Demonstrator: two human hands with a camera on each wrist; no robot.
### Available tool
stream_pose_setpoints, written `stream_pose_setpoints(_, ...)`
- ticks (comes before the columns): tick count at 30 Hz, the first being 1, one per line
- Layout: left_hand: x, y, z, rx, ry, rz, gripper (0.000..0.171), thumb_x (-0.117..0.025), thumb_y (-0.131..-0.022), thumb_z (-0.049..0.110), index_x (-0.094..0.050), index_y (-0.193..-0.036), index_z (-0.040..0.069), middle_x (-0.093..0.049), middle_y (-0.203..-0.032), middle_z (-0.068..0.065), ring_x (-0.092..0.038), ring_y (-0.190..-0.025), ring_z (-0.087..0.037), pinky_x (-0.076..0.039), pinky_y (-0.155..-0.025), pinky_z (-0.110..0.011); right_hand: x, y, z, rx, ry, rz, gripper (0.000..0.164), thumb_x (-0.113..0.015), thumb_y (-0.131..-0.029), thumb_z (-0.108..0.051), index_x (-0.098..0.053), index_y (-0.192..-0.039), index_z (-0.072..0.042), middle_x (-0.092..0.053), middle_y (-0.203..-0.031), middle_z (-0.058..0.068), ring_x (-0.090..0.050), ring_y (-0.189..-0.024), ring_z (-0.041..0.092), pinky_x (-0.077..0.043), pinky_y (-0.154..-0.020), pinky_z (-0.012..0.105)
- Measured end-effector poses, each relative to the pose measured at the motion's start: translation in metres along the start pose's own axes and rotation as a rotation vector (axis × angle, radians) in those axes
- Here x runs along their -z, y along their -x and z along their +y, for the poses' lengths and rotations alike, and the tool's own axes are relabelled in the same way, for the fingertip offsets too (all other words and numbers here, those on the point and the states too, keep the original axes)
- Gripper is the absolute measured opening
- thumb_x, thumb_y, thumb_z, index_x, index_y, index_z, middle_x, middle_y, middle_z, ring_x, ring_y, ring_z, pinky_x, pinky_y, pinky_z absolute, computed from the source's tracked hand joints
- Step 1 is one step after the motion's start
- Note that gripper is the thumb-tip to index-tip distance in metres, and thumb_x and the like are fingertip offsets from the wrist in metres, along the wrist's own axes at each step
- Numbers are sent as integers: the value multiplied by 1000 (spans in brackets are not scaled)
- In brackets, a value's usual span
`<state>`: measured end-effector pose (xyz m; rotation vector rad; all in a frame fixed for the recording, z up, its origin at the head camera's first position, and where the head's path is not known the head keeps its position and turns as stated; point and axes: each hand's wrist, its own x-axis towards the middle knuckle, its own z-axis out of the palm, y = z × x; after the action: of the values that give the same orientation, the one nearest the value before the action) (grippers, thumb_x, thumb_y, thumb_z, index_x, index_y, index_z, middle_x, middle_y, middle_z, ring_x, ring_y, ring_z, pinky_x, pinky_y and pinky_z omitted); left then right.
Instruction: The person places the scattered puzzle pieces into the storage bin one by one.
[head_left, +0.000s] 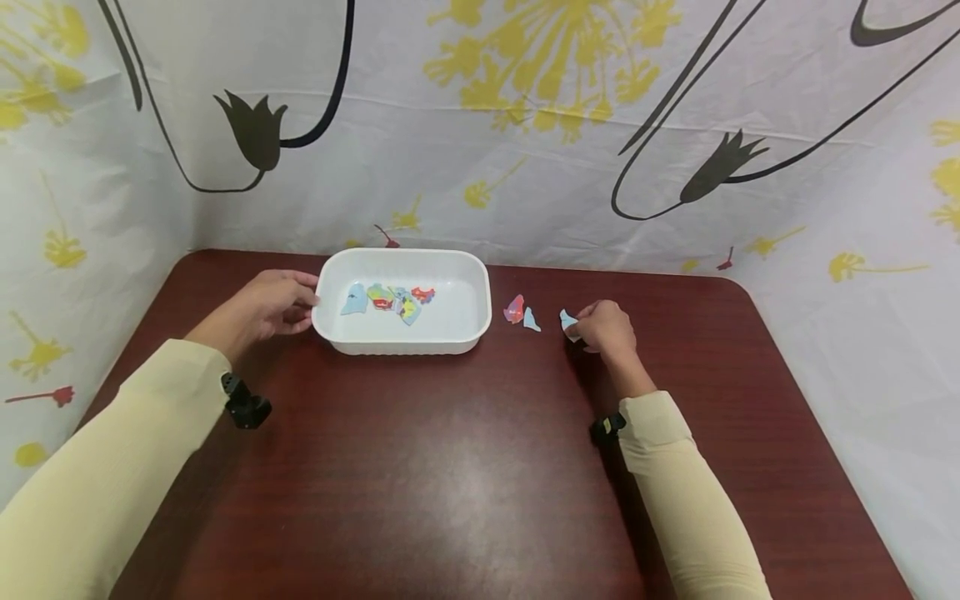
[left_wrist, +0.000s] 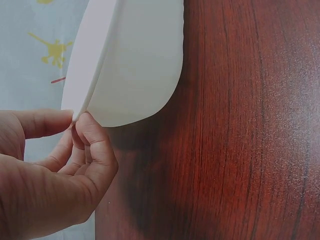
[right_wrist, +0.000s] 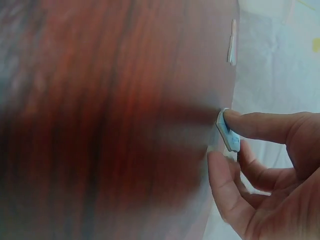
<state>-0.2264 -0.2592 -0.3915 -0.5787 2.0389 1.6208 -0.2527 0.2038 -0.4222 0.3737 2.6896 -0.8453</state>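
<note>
Left hand [head_left: 281, 305] has the left rim of a white tub [head_left: 401, 346] pinched between thumb and fingers, tub sitting at the far side of a wood-grain table [head_left: 450, 467]. A bunch of colorful puzzle pieces [head_left: 382, 302] lie inside it. Over on the right, the right hand [head_left: 607, 328] is pinching a light-blue piece [right_wrist: 229, 134], kinda tilted. Between it and the tub there's a pink-purple piece [head_left: 514, 309] just beside a pale blue sliver [head_left: 531, 320].
</note>
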Motion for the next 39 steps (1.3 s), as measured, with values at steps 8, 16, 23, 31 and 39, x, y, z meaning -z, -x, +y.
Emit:
stream_pose_setpoints(8, 0, 1, 1, 4, 11, 3, 49, -53, -97, 10, -37, -144, 8, -49, -107, -9, -54, -74, -13, -53, -69, -25, 2, -2, -7, 41, -139, -29, 20, -64, -90, -8, -63, -109, 0, -59, -111, 19, -65, -90, 29, -58, -74, 35)
stream_pose_setpoints(16, -1, 3, 1, 1, 12, 9, 49, -53, -97, 9, -37, -143, 7, -50, -105, -8, -55, -73, -13, -52, -68, -25, 18, -5, -21, 128, -218, -37, 26, -55, -91, -1, -67, -114, 1, -59, -121, 21, -65, -96, 29, -57, -83, 41)
stream_pose_setpoints(23, -1, 3, 2, -4, 9, 6, 49, -53, -96, 8, -37, -143, 6, -51, -103, -8, -55, -73, -13, -52, -68, -25, 37, -4, -37, 158, -174, 6, 31, -57, -88, 0, -67, -117, -1, -61, -124, 19, -65, -89, 26, -55, -77, 39)
stream_pose_setpoints(31, 0, 5, 2, -8, -4, 5, 49, -53, -97, 9, -37, -143, 7, -50, -107, -9, -55, -75, -14, -52, -69, -25, 48, -5, -52, 184, -240, -17, 38, -56, -88, 1, -63, -126, 0, -58, -131, 21, -59, -111, 30, -50, -93, 45)
stream_pose_setpoints(39, -1, 5, 3, -7, -6, 1, 48, -53, -96, 9, -39, -142, 7, -50, -108, -9, -55, -76, -15, -53, -69, -25, 52, -6, -68, 186, -296, -8, 34, -59, -91, -4, -65, -124, -3, -59, -132, 16, -64, -110, 29, -52, -92, 42)
